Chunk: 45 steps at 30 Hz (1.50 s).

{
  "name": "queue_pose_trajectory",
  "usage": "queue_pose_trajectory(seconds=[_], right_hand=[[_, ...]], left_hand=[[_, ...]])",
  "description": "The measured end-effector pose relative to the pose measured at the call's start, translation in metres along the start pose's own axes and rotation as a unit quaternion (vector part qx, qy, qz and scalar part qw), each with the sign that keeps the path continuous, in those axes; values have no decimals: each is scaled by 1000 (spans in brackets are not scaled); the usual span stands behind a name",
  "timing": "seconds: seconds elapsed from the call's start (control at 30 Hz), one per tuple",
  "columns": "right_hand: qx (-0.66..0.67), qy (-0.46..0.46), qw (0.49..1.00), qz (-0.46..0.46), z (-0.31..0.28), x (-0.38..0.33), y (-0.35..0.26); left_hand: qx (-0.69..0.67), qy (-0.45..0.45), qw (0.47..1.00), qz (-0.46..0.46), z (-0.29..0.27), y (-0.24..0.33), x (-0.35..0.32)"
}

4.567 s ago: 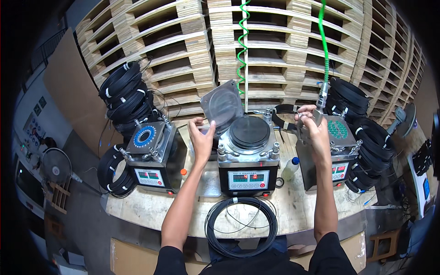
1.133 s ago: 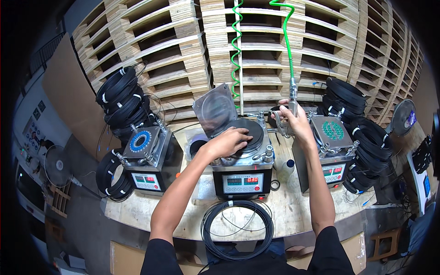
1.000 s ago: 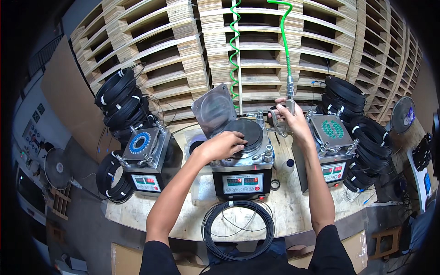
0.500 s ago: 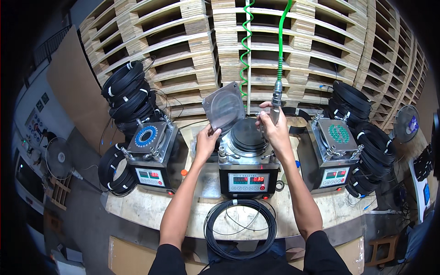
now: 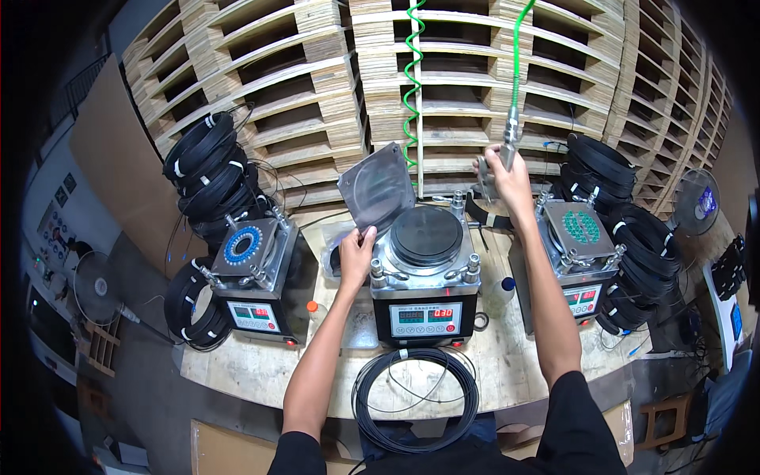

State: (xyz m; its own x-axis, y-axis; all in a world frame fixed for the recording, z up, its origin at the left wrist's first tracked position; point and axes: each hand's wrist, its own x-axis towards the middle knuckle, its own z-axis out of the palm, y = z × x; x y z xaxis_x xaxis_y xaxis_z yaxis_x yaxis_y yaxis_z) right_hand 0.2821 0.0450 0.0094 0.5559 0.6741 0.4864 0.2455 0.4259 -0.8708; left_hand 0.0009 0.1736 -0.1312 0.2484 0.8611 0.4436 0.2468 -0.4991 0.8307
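Observation:
My left hand (image 5: 357, 250) pinches the lower edge of a square grey metal plate (image 5: 377, 188), which stands tilted up at the back left of the middle machine (image 5: 427, 289). On that machine's top a round black disc (image 5: 427, 235) lies bare among the corner posts. My right hand (image 5: 509, 178) is closed around an air blow gun (image 5: 510, 141), raised behind and right of the disc and apart from it. A green hose (image 5: 516, 63) runs up from the gun. Part of its nozzle end is blurred.
Similar machines stand left, with a blue-ringed plate (image 5: 244, 245), and right, with a green-dotted plate (image 5: 583, 226). A black cable coil (image 5: 362, 388) lies in front. Coil stacks flank the bench (image 5: 507, 372). An orange-capped bottle (image 5: 314, 313) and a blue-capped bottle (image 5: 500, 294) stand between machines.
My right hand has moved the blow gun up and right, away from the disc. My left hand still holds the plate. The view has shifted slightly.

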Motion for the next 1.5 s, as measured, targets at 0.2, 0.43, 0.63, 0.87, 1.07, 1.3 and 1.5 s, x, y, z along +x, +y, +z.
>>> queue_pose_trajectory(seconds=[0.2, 0.43, 0.63, 0.87, 1.07, 1.3, 1.5], right_hand=[[-255, -29, 966, -41, 4, 98, 89], [-361, -9, 933, 0, 15, 139, 171], [-300, -28, 954, 4, 21, 129, 178], [-257, -39, 964, -50, -24, 43, 130], [-242, 65, 966, -56, -78, -119, 87], [-283, 99, 952, 66, -106, -262, 183], [-228, 83, 966, 87, -102, -236, 181]], left_hand=[[-22, 72, 996, 52, 10, 5, -9], [-38, 48, 997, 46, 18, 10, -6], [-41, 36, 998, 23, 11, 12, -11], [-61, 26, 998, 14, 10, -12, -9], [-79, 1, 997, 16, 8, -5, -3], [-86, 3, 995, 42, 18, 5, -6], [-54, 20, 998, 28, 13, -7, -6]])
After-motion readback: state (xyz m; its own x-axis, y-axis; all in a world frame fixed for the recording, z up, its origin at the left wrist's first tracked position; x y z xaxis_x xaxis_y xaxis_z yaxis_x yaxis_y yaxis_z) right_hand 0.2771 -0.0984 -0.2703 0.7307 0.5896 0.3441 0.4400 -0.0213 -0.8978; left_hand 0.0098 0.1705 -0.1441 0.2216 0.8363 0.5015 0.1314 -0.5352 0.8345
